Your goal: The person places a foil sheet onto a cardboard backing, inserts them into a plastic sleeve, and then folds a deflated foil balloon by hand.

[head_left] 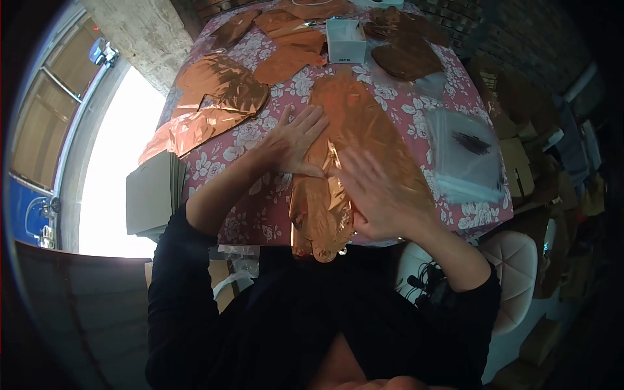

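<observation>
A large copper-coloured foil sheet point(370, 123), crinkled and flat, lies lengthwise on the floral tablecloth point(247, 136). Its narrower near end hangs slightly over the table's front edge. My left hand point(296, 143) rests on the foil's left border with the fingers spread. On the right part of the foil is my right hand point(377, 195), its fingers spread and slightly blurred. The foil between the two hands is wrinkled and shiny. Neither hand grips anything.
More copper foil pieces point(221, 97) lie at the left and far side. A small white box point(346, 42) stands at the back. Clear plastic bags point(465, 156) are at the right. Grey-green cardboard point(153, 195) stands at the left edge, and a white chair point(513, 273) at the lower right.
</observation>
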The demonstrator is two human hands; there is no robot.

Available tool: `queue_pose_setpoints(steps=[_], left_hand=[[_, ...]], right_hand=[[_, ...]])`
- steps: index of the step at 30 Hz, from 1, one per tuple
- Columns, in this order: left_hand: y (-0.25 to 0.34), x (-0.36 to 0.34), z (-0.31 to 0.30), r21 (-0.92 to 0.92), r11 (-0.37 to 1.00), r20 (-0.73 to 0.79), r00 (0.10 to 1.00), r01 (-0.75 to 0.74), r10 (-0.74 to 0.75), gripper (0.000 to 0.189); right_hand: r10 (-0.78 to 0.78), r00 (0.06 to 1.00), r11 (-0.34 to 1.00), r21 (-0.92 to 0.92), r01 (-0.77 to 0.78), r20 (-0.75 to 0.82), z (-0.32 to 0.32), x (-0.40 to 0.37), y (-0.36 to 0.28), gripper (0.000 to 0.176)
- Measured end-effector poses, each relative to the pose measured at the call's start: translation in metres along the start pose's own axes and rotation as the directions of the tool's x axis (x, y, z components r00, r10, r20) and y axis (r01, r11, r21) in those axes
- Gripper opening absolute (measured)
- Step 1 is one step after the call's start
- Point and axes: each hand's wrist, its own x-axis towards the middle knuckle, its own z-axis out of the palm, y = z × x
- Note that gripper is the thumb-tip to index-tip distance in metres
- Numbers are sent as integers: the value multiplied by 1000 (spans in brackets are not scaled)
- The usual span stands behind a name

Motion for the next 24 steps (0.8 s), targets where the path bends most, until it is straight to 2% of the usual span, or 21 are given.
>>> queue_pose_setpoints(steps=[1, 2, 4, 8, 10, 14, 20, 22, 24], left_hand=[[0, 0, 1, -2, 1000, 1, 1000, -4, 4, 107], [-1, 0, 3, 23, 1000, 22, 1000, 8, -8, 108], [-2, 0, 3, 48, 999, 43, 999, 8, -10, 109], [1, 2, -2, -25, 1000, 25, 1000, -1, 2, 112], [3, 2, -6, -46, 999, 23, 1000, 2, -1, 114], [3, 1, -7, -52, 999, 34, 999, 15, -13, 116], [2, 0, -4, -54, 998, 22, 1000, 10, -9, 118], [1, -1, -2, -53, 999, 14, 1000, 7, -6, 119], [0, -2, 0, -42, 999, 3, 1000, -5, 5, 119]], right_hand=[[-51, 998, 982, 179, 56, -33, 0, 0, -5, 72], [-45, 998, 982, 180, 50, -34, 3, 4, -10, 72], [-236, 959, 921, 278, 273, -159, 14, 16, -22, 62], [-249, 957, 906, 314, 284, -147, 41, 36, -36, 61], [-284, 954, 923, 243, 299, -98, 54, 37, -38, 70], [-282, 957, 933, 212, 289, -67, 58, 17, -46, 69], [-323, 946, 902, 311, 299, 26, 48, -11, -54, 59], [-369, 929, 862, 369, 347, -12, 45, -19, -55, 45], [-391, 920, 827, 423, 370, -39, 41, -27, -53, 42]])
